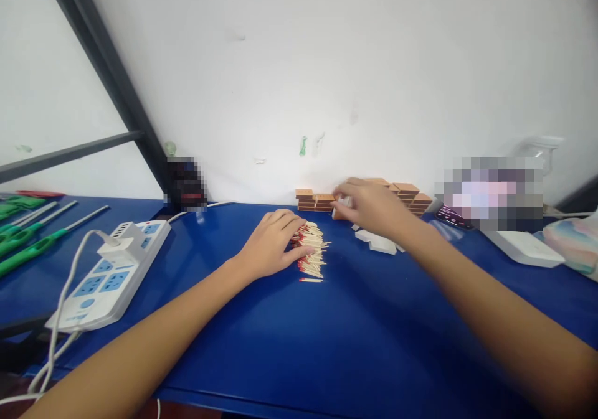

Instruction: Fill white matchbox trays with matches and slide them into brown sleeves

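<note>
A heap of red-tipped wooden matches (pixel 311 248) lies on the blue table, heads mostly to the left. Over its left side rests my left hand (pixel 275 241), fingers stretched out and thumb apart, touching the matches. Behind the heap, against the wall, stand small stacks of brown matchboxes (pixel 306 201). My right hand (pixel 362 202) reaches to these stacks from the right. Its thumb and fingers are curled around a matchbox (pixel 339 212) with a whitish part showing, partly hidden by the fingers. More stacked matchboxes (pixel 406 190) show behind my right wrist.
White pieces (pixel 377 242) lie under my right forearm. To the left are a white power strip (pixel 114 276) with cables and several green long-necked lighters (pixel 35 244). At right sit a phone (pixel 453 215) and a white box (pixel 526 248). A dark metal frame (pixel 107 70) rises at left.
</note>
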`<state>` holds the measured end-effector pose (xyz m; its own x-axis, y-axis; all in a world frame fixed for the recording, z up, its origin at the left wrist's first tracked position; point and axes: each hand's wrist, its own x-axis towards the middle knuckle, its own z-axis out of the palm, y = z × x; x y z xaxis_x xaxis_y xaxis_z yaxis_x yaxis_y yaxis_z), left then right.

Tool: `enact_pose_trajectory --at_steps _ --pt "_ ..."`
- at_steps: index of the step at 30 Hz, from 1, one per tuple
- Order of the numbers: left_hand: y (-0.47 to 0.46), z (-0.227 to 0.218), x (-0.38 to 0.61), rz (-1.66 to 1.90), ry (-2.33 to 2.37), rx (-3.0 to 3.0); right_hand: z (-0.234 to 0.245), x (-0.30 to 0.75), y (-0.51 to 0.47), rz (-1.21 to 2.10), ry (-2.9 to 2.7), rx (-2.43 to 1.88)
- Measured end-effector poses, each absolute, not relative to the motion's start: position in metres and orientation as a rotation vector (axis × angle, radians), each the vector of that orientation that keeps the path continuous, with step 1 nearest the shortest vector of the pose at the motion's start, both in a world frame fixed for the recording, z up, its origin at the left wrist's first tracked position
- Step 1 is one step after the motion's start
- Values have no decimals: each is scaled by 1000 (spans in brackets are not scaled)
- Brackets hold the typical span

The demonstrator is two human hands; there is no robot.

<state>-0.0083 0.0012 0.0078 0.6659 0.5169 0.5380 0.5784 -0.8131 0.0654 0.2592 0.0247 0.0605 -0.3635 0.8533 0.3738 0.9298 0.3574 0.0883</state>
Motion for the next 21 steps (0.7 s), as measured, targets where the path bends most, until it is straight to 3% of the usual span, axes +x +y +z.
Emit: enact_pose_trajectory --at_steps 8,16,21 --pt "2 8 -8 -1011 -774 -2711 50 148 95 -498 -2366 -1765" --pt "6 9 -11 -1084 -840 -2632 44 166 77 -481 -2287 -1640" --pt "-3 12 -4 -1367 -1146 -2553 39 198 17 -434 -2145 -1428"
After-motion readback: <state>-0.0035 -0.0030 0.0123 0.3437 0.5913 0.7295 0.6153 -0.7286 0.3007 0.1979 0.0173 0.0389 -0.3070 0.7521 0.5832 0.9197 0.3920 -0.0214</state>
